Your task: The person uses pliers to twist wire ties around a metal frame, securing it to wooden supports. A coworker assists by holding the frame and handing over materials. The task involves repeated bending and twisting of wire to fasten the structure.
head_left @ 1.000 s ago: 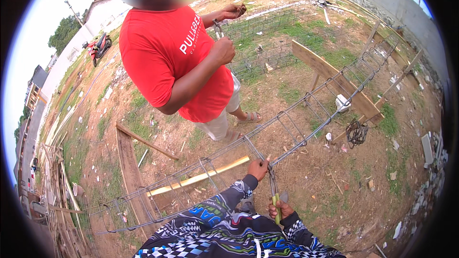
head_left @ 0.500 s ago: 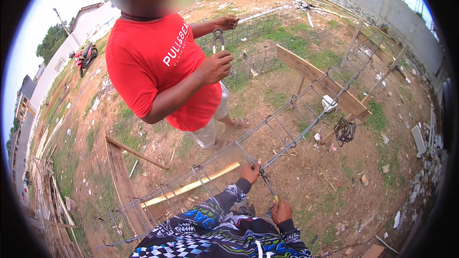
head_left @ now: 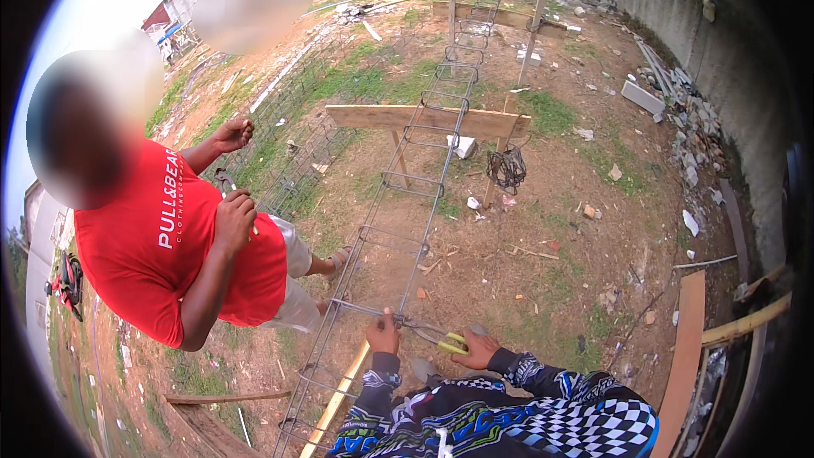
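Note:
A long rebar cage [head_left: 434,108] of thin bars and square stirrups runs from the lower left to the far end of the yard. My left hand [head_left: 383,336] is closed on its near bar beside a stirrup joint. Pincers [head_left: 428,332] with yellow-green handles are in my right hand [head_left: 477,349], their jaws at the bar just right of my left fingers. The handles stand somewhat apart. Any tie wire at the joint is too small to make out.
A co-worker in a red shirt [head_left: 170,246] stands left of the cage, holding another pair of pincers [head_left: 225,180]. A board on posts [head_left: 483,123] supports the cage, with a wire coil [head_left: 507,170] hanging there. Planks [head_left: 688,348] lie at right; rubble [head_left: 678,119] lines the wall.
My view has swung to the right, so the co-worker and cage appear farther left. The pincer handles have spread apart. The co-worker's pincers have come down from upright to a tilt.

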Tool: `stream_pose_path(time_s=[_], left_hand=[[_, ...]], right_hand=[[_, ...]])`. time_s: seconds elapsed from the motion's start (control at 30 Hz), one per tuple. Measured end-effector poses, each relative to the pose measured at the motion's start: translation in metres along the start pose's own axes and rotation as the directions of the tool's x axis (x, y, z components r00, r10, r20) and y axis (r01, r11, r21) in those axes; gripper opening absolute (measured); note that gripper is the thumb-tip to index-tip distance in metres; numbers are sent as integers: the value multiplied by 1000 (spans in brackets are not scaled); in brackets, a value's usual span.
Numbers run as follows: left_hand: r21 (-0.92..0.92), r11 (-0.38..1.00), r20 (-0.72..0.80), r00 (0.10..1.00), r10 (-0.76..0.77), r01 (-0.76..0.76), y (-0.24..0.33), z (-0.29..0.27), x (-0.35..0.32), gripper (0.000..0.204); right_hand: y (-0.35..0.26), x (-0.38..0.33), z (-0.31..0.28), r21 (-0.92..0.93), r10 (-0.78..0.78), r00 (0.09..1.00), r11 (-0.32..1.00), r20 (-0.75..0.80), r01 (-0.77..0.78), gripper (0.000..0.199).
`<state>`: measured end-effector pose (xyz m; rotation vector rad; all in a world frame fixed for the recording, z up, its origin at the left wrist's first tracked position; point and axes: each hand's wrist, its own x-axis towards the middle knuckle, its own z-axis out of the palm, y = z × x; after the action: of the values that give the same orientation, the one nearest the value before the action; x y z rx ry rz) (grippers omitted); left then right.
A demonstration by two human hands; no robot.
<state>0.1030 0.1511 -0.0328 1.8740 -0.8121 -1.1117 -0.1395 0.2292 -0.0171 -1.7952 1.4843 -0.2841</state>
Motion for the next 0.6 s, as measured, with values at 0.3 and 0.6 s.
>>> stream_pose_path(time_s=[0.3,0.6], left_hand=[[341,97,710,324,626,-935,61,-1,-105,65],[96,-118,876,28,482,-988,16,60,-51,20]], right_hand=[[-2,6,-19,296,80,893,927,444,-230,40],[45,26,-11,198,123,843,945,524,-262,41]])
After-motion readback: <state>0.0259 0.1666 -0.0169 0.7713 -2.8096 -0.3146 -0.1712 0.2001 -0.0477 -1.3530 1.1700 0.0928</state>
